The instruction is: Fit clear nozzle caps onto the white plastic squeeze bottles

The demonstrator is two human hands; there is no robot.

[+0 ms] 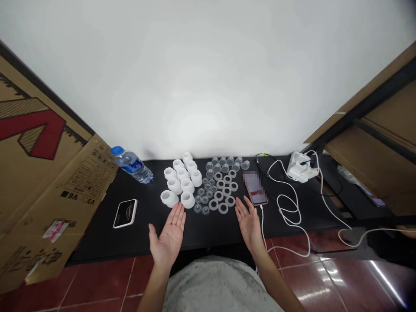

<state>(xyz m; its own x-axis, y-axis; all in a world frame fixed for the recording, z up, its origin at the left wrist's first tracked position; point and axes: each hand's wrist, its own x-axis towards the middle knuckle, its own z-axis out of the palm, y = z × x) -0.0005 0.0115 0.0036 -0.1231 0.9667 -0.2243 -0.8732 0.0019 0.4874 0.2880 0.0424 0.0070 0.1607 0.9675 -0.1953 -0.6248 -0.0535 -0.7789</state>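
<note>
Black tabletop (208, 232), pale wall; I see the left hand (168, 237) flat, empty, just beside white cups (187, 200), the right hand (249, 223) likewise near grey rings (219, 209). Careless inward sweeps could scatter both groups.

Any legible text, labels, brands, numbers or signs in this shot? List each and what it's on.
"V6": upside down on the left cardboard box, beside a filled square.
"V3": same box, also upside down.
Too small or blurred: the box's other print, its pink-and-white sticker, the water bottle label, marks on the white-framed device.
Phone screen: pixelated, unreadable.
</note>
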